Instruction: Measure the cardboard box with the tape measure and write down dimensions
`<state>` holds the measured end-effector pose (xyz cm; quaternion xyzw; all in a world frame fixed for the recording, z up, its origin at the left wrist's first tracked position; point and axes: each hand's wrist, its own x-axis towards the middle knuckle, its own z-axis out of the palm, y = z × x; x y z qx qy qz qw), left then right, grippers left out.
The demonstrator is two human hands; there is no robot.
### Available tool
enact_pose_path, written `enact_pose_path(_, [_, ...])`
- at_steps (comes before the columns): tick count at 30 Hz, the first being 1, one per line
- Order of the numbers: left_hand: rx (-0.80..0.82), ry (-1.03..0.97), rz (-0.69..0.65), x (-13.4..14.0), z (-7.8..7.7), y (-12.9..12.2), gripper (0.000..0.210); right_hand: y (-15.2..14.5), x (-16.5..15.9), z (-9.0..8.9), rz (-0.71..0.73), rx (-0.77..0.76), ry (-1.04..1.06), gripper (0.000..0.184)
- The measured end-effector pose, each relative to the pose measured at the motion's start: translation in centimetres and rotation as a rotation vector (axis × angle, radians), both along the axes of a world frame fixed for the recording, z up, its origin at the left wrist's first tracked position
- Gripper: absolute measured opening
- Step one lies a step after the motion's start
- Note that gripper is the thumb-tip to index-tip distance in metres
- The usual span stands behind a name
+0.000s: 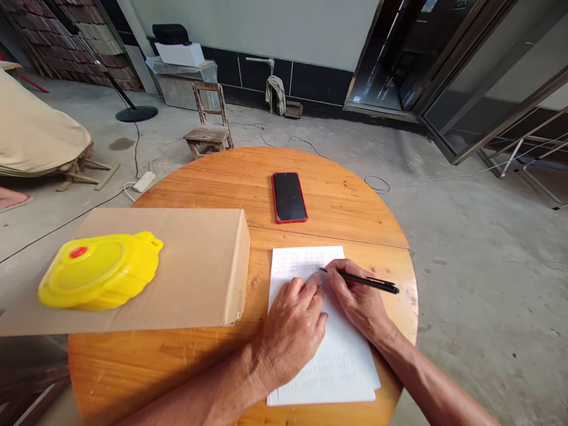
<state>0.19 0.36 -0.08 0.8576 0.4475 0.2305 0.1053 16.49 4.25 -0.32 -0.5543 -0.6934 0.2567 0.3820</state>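
White sheets of paper (328, 337) lie in a slightly fanned stack on the round wooden table. Rows of small handwritten marks fill the top of the upper sheet, and more writing shows near the bottom. My right hand (360, 299) grips a black pen (377, 284), its tip at the written rows near the paper's upper right. Resting on the middle of the paper is my left hand (293, 331), holding nothing, its fingers bent a little and laid on the sheet just left of the pen tip.
A phone (290, 197) in a red case lies beyond the paper. At left, a cardboard box (199, 266) carries a yellow plastic case (102, 269) with a red button. A small wooden chair (208, 133) stands behind the round table (355, 201); cables (377, 184) run over the floor.
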Motion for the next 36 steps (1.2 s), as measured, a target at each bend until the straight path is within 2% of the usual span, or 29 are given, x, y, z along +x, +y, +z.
enact_pose_path(26, [-0.011, -0.021, -0.009, -0.11, -0.03, 0.00, 0.033, 0.01, -0.10, 0.58, 0.007, -0.010, -0.027, 0.016])
enact_pose_path(36, [-0.024, -0.024, -0.003, -0.03, -0.20, 0.01, 0.035, 0.07, 0.13, 0.32, -0.047, 0.013, 0.075, 0.013])
